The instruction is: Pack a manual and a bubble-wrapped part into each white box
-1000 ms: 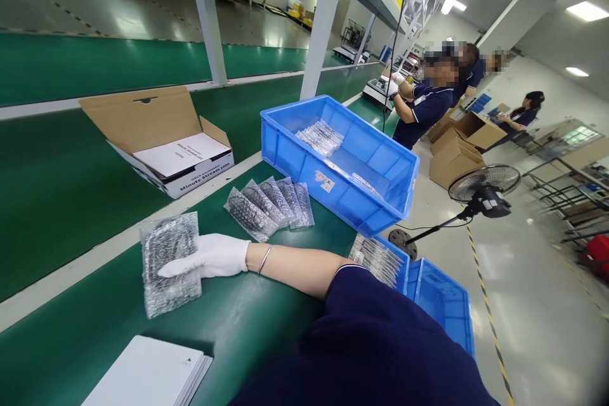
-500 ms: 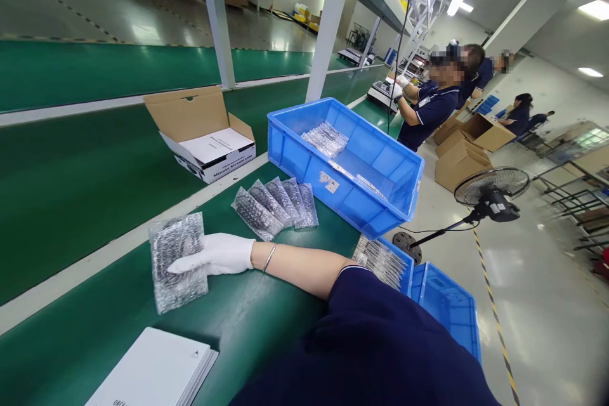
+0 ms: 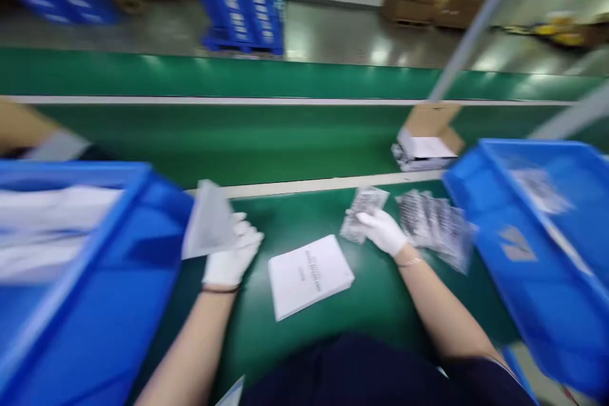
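The picture is smeared by motion. My gloved right hand (image 3: 383, 231) rests on a bubble-wrapped packet (image 3: 360, 210) lying on the green table. My gloved left hand (image 3: 231, 252) holds up a pale flat bag or sheet (image 3: 208, 222) beside the blue bin on the left (image 3: 118, 254). A stack of white booklets (image 3: 309, 274) lies between my hands. More bubble-wrapped packets (image 3: 435, 223) lie fanned out to the right of my right hand.
A second blue bin (image 3: 537, 247) stands at the right. An open cardboard box (image 3: 425, 136) with white papers sits on the green belt behind. The left bin holds white items (image 3: 42, 222). Blue crates (image 3: 242, 6) and cartons stand on the far floor.
The view has swung sharply left, away from the co-workers. My left hand and the left blue bin have come into view. My right hand stays on the packet.
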The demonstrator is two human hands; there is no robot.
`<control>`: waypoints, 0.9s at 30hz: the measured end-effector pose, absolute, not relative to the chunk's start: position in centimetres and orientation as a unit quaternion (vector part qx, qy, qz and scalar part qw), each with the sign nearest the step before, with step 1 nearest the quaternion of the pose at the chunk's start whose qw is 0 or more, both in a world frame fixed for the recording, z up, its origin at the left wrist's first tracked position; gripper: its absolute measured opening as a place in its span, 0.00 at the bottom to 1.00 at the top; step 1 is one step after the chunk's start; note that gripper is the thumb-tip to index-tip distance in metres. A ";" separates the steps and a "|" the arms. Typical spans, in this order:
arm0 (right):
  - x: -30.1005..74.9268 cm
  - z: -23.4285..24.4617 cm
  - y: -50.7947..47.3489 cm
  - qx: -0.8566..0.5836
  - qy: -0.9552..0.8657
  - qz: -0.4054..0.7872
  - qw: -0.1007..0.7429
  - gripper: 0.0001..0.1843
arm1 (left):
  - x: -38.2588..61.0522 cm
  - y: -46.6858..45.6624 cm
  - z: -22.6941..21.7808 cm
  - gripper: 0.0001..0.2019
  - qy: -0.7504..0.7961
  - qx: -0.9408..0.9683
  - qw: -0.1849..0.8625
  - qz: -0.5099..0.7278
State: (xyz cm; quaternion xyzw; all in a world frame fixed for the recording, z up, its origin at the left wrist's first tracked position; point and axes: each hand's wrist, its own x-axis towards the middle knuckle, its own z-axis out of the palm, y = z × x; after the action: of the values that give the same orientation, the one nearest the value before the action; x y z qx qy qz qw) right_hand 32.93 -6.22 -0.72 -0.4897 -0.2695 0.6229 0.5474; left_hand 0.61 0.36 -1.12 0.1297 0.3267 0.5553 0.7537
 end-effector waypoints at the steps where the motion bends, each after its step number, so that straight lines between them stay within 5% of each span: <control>1: 33.1 -0.9 -6.1 -0.500 -0.275 0.615 0.544 0.23 | -0.5 -0.1 -1.0 0.18 0.332 0.111 0.739 0.575; 27: 33.7 -1.7 -5.7 -0.551 -0.336 0.584 0.492 0.19 | -0.3 -0.9 -0.9 0.19 0.252 0.138 0.757 0.587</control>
State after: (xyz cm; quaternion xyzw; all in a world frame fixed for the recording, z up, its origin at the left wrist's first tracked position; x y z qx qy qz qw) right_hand 33.70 -5.66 -1.72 -0.5507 -0.3361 0.5841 0.4925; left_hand -0.31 -0.86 -0.92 0.1376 0.2519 0.5865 0.7574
